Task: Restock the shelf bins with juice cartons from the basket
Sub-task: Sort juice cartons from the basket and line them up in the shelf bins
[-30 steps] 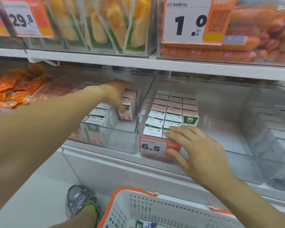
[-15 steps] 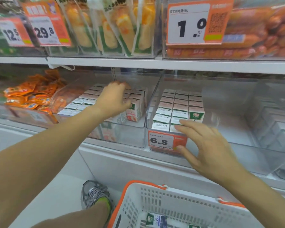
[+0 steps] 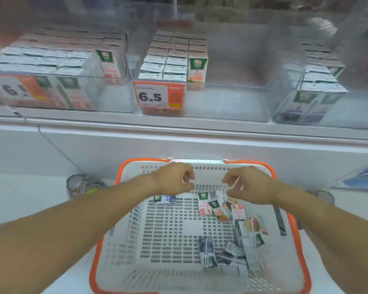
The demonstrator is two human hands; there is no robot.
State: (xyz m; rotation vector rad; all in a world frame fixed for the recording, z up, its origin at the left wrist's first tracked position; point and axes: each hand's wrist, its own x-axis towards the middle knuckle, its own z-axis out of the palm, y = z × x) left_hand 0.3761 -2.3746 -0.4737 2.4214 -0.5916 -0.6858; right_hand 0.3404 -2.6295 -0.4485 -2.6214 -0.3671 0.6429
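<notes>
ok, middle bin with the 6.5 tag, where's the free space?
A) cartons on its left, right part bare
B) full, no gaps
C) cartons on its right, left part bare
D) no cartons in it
A: in the middle bin the juice cartons stand in rows behind the 6.5 price tag on its left, and the floor to their right shows bare.
</notes>
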